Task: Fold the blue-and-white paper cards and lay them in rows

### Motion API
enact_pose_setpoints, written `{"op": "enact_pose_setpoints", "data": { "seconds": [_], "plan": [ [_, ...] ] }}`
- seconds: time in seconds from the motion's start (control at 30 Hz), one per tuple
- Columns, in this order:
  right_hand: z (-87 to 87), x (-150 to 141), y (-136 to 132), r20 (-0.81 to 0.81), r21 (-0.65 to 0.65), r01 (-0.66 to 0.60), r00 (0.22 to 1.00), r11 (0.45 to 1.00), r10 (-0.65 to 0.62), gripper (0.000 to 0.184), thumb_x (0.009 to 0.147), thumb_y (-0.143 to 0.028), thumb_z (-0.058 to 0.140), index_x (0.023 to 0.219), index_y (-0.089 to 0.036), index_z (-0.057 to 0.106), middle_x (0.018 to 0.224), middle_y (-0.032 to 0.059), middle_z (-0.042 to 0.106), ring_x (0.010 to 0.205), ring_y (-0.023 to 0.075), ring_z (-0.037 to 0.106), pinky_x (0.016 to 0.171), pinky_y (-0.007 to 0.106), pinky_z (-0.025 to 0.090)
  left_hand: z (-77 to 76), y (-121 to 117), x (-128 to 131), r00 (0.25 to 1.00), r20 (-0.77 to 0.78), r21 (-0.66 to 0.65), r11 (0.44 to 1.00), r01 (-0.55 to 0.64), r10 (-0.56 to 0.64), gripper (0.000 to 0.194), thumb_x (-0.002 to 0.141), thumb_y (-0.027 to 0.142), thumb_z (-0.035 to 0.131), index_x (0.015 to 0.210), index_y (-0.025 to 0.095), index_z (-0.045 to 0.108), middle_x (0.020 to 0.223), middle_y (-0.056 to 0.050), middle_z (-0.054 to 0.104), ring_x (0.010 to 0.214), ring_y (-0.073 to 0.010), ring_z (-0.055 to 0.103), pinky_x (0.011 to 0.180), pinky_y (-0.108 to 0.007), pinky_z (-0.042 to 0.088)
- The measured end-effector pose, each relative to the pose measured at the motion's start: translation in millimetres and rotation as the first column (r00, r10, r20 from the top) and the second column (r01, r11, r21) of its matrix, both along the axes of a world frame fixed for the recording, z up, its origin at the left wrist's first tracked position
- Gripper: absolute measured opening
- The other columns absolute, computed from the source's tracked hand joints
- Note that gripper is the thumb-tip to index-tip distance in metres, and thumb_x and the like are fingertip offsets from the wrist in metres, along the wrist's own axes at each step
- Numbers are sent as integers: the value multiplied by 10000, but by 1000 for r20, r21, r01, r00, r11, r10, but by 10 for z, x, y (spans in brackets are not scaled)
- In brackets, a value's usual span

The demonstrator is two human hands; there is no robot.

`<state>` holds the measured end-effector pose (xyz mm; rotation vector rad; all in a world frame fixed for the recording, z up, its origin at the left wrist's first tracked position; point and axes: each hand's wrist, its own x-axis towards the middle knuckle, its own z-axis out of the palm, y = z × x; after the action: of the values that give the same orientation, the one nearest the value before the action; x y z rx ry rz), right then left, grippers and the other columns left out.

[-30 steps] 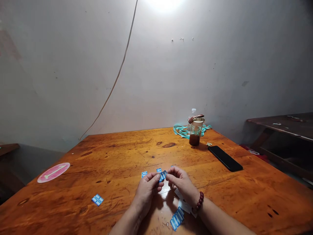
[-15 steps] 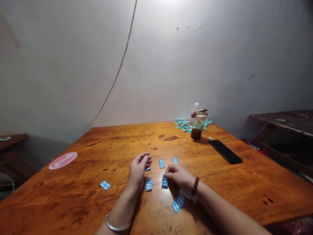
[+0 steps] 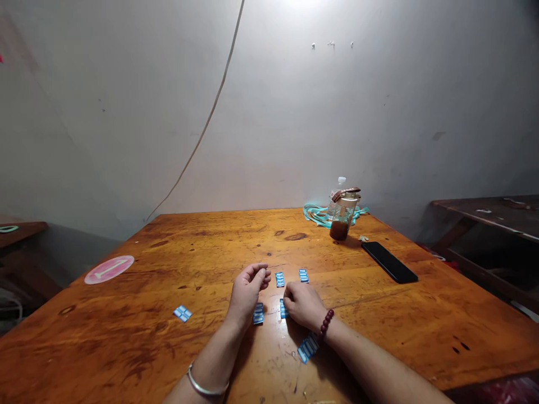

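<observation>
Small blue-and-white label pieces lie on the wooden table (image 3: 219, 247). My right hand (image 3: 305, 306), with a dark red bead bracelet, is closed, its fingertips on the edge of one label piece (image 3: 283, 309). My left hand (image 3: 247, 292) hovers with loosely curled fingers, and no thing shows in it. Under and beside its palm is another label piece (image 3: 258, 314). Farther out lie a label piece (image 3: 280, 279) and one more to its right (image 3: 304, 275). A fanned group of labels (image 3: 308, 348) lies partly below my right wrist.
A single label piece (image 3: 182, 313) lies to the left, below a pink round sticker (image 3: 109, 270). At the back right stand a cup of brown drink (image 3: 340, 227) and a clear bottle (image 3: 341, 180) among turquoise straps (image 3: 314, 215). A black phone (image 3: 389, 262) lies nearby.
My hands have separated, and the label piece held between them now lies on the table under my right fingertips. My left hand then shifted slightly right. The view has tilted a little.
</observation>
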<state>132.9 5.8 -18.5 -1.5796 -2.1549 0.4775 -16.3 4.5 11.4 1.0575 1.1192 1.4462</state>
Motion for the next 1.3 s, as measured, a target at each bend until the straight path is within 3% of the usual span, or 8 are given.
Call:
{"op": "enact_pose_setpoints", "data": {
  "seconds": [0.3, 0.5, 0.67, 0.8, 0.97, 1.23, 1.3],
  "plan": [
    [43, 16, -34, 9, 32, -21, 1000, 999, 21, 140, 730, -178, 464, 832, -207, 555, 797, 5, 592, 715, 123, 499, 590, 207, 275, -47, 14, 2, 999, -37, 17, 1000, -13, 14, 333, 638, 370, 602, 872, 133, 595, 746, -52, 626, 638, -117, 565, 614, -237, 449],
    [84, 33, -22, 3, 45, -61, 998, 997, 61, 128, 733, -176, 460, 745, -202, 585, 775, 8, 582, 733, 126, 502, 621, 209, 302, -56, 29, -13, 998, -59, 11, 1000, -15, 15, 308, 655, 358, 591, 875, 142, 587, 754, -41, 618, 646, -111, 561, 613, -228, 443],
    [341, 416, 61, -176, 74, 37, 984, 997, -24, 183, 774, -226, 397, 784, -184, 575, 739, 8, 584, 662, 110, 493, 574, 197, 323, -6, 9, -7, 995, -95, 5, 1000, -25, 26, 300, 660, 362, 586, 874, 153, 585, 770, -33, 615, 646, -108, 554, 614, -228, 439],
    [477, 755, 74, -60, -129, -101, 994, 986, 94, 146, 688, -235, 500, 784, -184, 598, 695, -1, 581, 607, 110, 484, 516, 194, 298, 41, -82, 82, 969, -231, 34, 994, 103, -92, 261, 699, 347, 549, 867, 151, 592, 756, -33, 612, 623, -111, 539, 596, -223, 428],
    [362, 791, 114, 97, -215, -112, 986, 970, 135, 372, 557, -227, 617, 928, -222, 595, 757, 5, 577, 651, 134, 481, 510, 200, 271, 31, -178, 197, 873, -439, 74, 959, 273, -215, 214, 732, 314, 510, 837, 151, 602, 716, -33, 605, 643, -142, 545, 583, -235, 425],
    [153, 778, 177, -31, -202, -155, 988, 967, 152, 112, 611, -264, 609, 675, -173, 596, 660, -7, 574, 620, 116, 487, 515, 199, 297, -24, -139, 198, 815, -537, 45, 958, 284, -217, 217, 762, 321, 465, 846, 156, 579, 707, -24, 591, 659, -155, 549, 585, -244, 420],
    [122, 762, 147, -77, -179, -156, 987, 971, 144, 98, 658, -253, 575, 692, -161, 574, 691, -1, 578, 648, 113, 498, 529, 195, 319, -33, -142, 200, 802, -553, 40, 954, 296, -226, 222, 764, 324, 460, 846, 158, 583, 715, -27, 596, 660, -157, 548, 586, -244, 419]
  ]
}}
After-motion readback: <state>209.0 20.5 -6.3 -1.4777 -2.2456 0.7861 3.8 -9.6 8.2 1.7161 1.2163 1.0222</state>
